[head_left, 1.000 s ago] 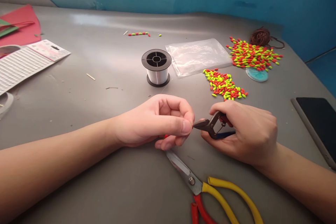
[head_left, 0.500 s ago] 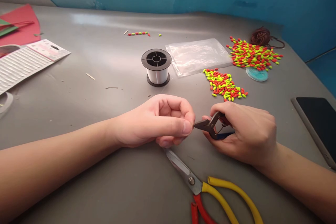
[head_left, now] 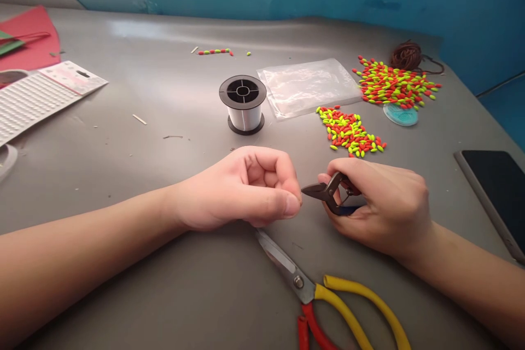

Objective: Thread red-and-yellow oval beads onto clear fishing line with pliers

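My left hand [head_left: 250,191] is closed in a pinch, thumb against the fingertips, on something too small to make out. My right hand [head_left: 381,208] is wrapped round small dark pliers [head_left: 324,191], whose tip points left and lies just beside my left fingertips. Beyond my left hand stands a black spool [head_left: 245,106] wound with clear line. Red and yellow-green beads [head_left: 350,132] lie in a pile behind my right hand. Below the hands are scissors [head_left: 298,281] with yellow and red handles, their blade tip near my left hand.
A clear plastic bag [head_left: 307,87], a larger bead pile [head_left: 394,85], brown cord [head_left: 406,56] and a teal disc [head_left: 401,115] lie farther back. At right is a phone [head_left: 496,191]. A card of white beads [head_left: 45,98] and red sheet [head_left: 43,35] are at left.
The fingers of my left hand have curled in slightly. A small gap now shows between them and the pliers' tip. The view has shifted a little.
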`<state>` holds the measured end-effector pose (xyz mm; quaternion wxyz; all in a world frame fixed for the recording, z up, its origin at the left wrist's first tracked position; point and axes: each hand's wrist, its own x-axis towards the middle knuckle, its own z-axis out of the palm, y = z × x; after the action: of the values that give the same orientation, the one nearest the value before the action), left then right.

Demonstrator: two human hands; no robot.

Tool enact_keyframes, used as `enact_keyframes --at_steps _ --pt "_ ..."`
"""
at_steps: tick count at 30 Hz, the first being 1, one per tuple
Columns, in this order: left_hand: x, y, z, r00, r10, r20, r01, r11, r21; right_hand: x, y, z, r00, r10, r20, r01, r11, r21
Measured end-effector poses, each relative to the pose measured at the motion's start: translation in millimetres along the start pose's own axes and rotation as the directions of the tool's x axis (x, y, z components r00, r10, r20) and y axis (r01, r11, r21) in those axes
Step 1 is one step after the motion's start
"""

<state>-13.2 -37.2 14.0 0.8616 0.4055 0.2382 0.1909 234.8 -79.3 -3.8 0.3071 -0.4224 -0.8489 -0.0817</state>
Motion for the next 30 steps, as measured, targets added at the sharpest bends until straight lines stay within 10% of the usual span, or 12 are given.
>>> enact_keyframes --at_steps 30 --pt "1.0 -5.4 6.6 0.998 0.048 -0.041 -0.047 0.998 0.029 -0.8 3.6 1.5 0.998 0.046 -0.031 -0.047 0.998 -0.032"
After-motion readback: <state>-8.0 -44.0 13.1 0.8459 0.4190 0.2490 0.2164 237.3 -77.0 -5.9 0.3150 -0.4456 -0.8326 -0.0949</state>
